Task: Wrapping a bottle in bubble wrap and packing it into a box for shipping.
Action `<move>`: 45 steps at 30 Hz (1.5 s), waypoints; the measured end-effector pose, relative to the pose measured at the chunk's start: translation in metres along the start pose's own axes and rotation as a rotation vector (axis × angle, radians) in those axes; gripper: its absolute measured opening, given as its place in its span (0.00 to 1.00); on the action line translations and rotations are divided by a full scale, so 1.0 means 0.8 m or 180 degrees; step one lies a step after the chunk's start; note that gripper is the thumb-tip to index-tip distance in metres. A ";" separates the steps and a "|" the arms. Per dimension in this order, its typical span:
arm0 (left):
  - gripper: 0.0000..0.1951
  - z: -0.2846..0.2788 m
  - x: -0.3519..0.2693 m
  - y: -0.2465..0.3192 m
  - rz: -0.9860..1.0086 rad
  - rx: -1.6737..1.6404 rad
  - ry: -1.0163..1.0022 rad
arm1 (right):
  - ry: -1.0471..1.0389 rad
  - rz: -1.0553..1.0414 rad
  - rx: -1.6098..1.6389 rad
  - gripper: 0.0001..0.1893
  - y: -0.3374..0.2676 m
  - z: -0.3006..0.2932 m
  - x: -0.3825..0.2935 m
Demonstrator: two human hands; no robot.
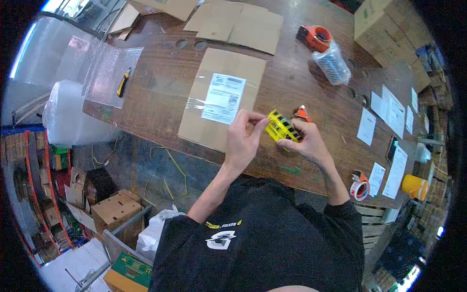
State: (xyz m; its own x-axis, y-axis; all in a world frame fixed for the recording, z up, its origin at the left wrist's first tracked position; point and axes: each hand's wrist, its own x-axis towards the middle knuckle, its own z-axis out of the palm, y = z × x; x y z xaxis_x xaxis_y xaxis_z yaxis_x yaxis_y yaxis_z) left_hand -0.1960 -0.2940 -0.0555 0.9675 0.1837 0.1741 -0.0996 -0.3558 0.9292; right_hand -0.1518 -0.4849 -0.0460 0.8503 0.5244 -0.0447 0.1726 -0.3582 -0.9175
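Observation:
Both hands meet over the near side of the wooden table. My right hand (308, 140) grips a yellow roll of tape with black print (279, 127). Thumb and forefinger of my left hand (244, 137) pinch at the roll's left edge. Just beyond my right hand shows an orange piece with a metal end (302, 114), which looks like part of a tape dispenser; whether it is held or lies on the table I cannot tell. Partly under my left hand, a flat cardboard package (197, 124) bears a white printed label (223, 98) and strips of clear tape.
Bubble wrap (116, 69) hangs over the table's left end with a yellow utility knife (124, 83) on it. An orange tape dispenser (315, 38) touches a bubble-wrapped item (332, 65). Papers (366, 126), a phone (393, 149) and another dispenser (360, 186) lie right. Cardboard sheets (237, 23) lie behind.

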 end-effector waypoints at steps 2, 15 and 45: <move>0.04 -0.019 -0.018 -0.025 -0.0884 -0.0455 0.0012 | -0.0363 0.0301 -0.0202 0.17 0.004 0.013 0.006; 0.09 -0.261 -0.005 -0.187 -0.1322 -0.0577 0.1247 | -0.1230 0.0363 -0.1047 0.20 0.026 0.040 -0.005; 0.28 -0.542 0.226 -0.439 -0.0884 0.3715 0.1070 | -0.1469 0.1359 -0.0178 0.25 0.096 0.111 0.016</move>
State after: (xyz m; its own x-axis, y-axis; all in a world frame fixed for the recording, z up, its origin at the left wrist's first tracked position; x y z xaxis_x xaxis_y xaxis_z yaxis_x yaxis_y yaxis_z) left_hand -0.0869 0.2619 -0.2090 0.7982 0.5467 0.2528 0.5309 -0.8369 0.1334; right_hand -0.1714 -0.4369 -0.1520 0.5501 0.6011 -0.5797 -0.0982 -0.6428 -0.7597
